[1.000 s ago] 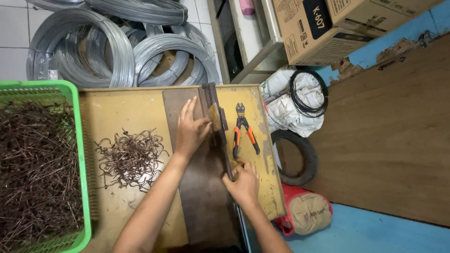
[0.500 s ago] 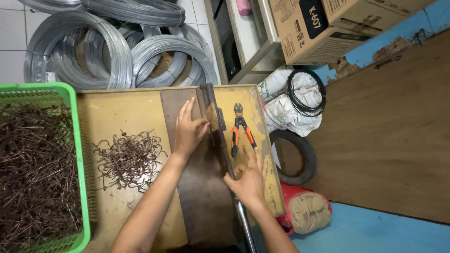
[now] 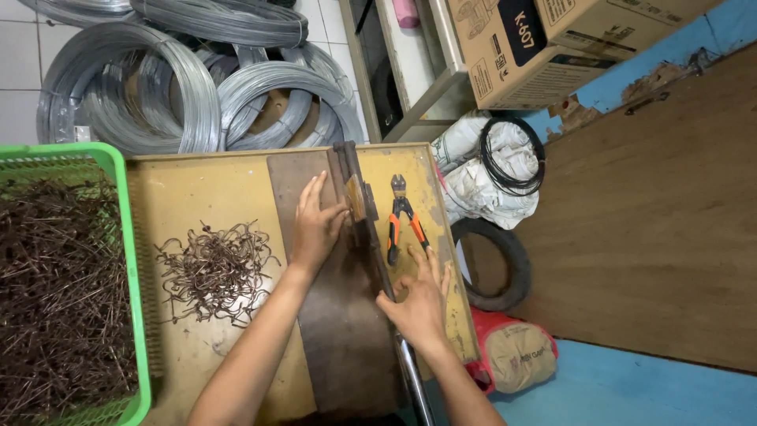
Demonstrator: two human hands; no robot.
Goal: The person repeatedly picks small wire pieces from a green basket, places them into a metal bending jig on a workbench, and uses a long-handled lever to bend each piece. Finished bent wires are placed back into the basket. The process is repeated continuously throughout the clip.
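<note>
My left hand (image 3: 315, 225) lies flat, fingers together, on a dark metal plate (image 3: 339, 339) that covers the middle of a yellow wooden table (image 3: 213, 185). Its fingertips reach a metal bar (image 3: 359, 201) that runs along the plate's right edge. My right hand (image 3: 418, 296) rests with fingers spread on the table beside that bar, near the bar's round handle (image 3: 414, 379). Just beyond its fingertips lie orange-handled cutters (image 3: 400, 217). A pile of bent brown wire pieces (image 3: 213, 268) sits left of my left hand.
A green plastic basket (image 3: 126, 260) full of straight brown wire pieces stands at the left. Coils of grey wire (image 3: 158, 87) lie beyond the table. To the right are white sacks with a black cable loop (image 3: 512, 158), a tyre (image 3: 509, 260), cardboard boxes (image 3: 544, 43) and a wooden panel (image 3: 646, 213).
My right hand has slid a little up the table towards the cutters and spread its fingers. My left hand has stayed on the plate.
</note>
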